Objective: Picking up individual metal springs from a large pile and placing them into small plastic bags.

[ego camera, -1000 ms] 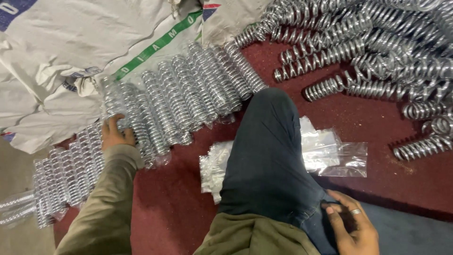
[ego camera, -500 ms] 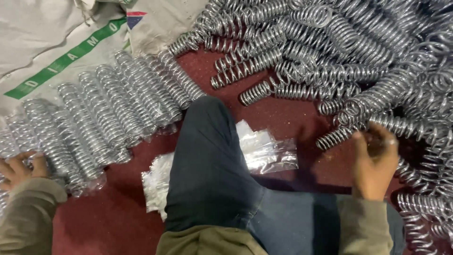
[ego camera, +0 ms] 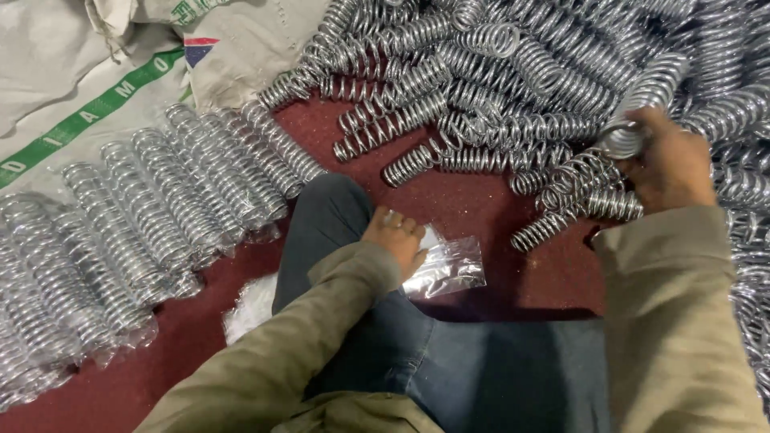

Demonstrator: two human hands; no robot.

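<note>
My right hand (ego camera: 666,164) is closed around one shiny metal coil spring (ego camera: 646,100), lifting it at the edge of a big loose pile of springs (ego camera: 513,72) at the top right. My left hand (ego camera: 395,238) rests fingers-down on a stack of clear plastic bags (ego camera: 449,269) lying on the dark red floor beside my knee (ego camera: 333,212). Both arms wear olive sleeves.
A row of springs packed in clear plastic sleeves (ego camera: 144,224) lies side by side on the left. Behind them is a white woven sack with a green stripe (ego camera: 88,88). My bent leg in dark trousers fills the middle. More loose springs run down the right edge (ego camera: 750,281).
My left hand left the packed springs at the left and came over my knee onto the plastic bags. My right hand reached further into the loose pile and took hold of a spring.
</note>
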